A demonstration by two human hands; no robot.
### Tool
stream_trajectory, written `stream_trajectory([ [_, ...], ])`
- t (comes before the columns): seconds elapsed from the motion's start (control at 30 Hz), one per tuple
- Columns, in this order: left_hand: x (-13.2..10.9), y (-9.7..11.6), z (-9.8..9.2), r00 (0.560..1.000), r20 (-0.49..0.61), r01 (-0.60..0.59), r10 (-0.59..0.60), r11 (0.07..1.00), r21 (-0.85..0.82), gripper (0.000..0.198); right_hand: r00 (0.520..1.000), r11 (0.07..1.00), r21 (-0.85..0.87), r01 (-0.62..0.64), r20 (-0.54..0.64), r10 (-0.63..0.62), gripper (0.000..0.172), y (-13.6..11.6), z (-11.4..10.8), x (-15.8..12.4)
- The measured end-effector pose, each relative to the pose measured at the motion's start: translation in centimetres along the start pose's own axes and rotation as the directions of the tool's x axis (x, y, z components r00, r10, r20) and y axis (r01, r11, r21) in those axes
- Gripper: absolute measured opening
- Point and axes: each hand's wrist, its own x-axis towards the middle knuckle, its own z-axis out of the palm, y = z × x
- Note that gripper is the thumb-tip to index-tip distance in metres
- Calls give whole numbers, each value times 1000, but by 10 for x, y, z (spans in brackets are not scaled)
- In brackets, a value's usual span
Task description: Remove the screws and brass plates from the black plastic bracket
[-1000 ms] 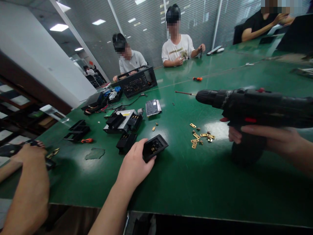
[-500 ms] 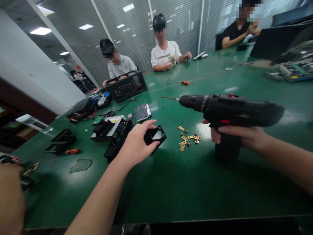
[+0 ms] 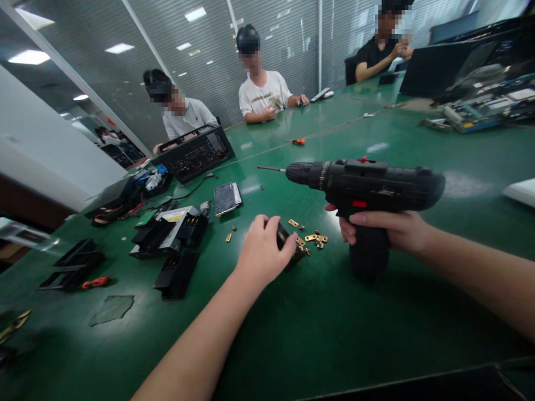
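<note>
My left hand (image 3: 265, 250) grips a small black plastic part (image 3: 294, 257) low over the green table, right beside a scatter of small brass plates and screws (image 3: 320, 238). The fingers hide much of that part. My right hand (image 3: 387, 228) is wrapped around the handle of a black power drill (image 3: 363, 184), held upright with its long thin bit pointing left. A brass plate (image 3: 228, 237) and a tiny screw lie left of my left hand. Further left are black plastic parts (image 3: 178, 273) beside a silver box (image 3: 173, 228).
An orange screwdriver (image 3: 97, 282) and black frames (image 3: 75, 262) are at the left. A metal case (image 3: 200, 153) stands farther back, near a silver-black drive (image 3: 227, 199). Three people sit across the table (image 3: 292, 334). Circuit boards (image 3: 480, 111) lie back right.
My left hand has moved right with the black part, to the brass pieces. The camera view has shifted right. A brass plate and screw now show left of that hand.
</note>
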Motion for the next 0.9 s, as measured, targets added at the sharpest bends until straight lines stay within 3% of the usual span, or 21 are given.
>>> stream_trajectory([
  [0.07,2,5,7,994,-25,112,-109,979,168,81,1000,1000,1,0,2,0,63,0,-2,-1],
  [0.13,3,5,12,994,4,103,-105,975,196,88,1000,1000,-4,0,11,0,66,1,-3,-1],
  [0.23,2,-3,12,997,74,15,-22,996,93,77,1000,1000,-12,1,27,-1,67,1,-4,-2],
  [0.33,-2,-12,5,984,108,-143,142,990,-2,53,999,1000,-19,5,40,-4,67,1,-4,-2],
  [0.4,-4,-13,2,980,69,-188,188,982,-11,47,999,1000,-23,8,48,-7,69,2,-5,-2],
  [0.5,-2,-9,4,1000,-21,11,-10,999,45,66,998,1000,-28,6,60,-5,70,3,-7,-3],
  [0.57,0,-5,9,985,13,169,-171,982,87,82,998,1000,-28,-3,66,5,68,4,-8,-4],
  [0.67,2,-4,16,970,62,228,-233,970,91,67,998,1000,-18,-15,64,16,59,7,-10,-5],
  [0.73,2,-6,18,984,9,175,-175,984,17,55,998,1000,-9,-21,63,21,55,7,-11,-6],
  [0.8,0,-8,18,998,-32,46,-50,995,-93,52,998,1000,-5,-28,64,28,53,7,-11,-6],
  [0.9,-4,-8,16,985,54,-152,165,968,-199,57,997,999,1,-36,62,36,53,7,-10,-6],
])
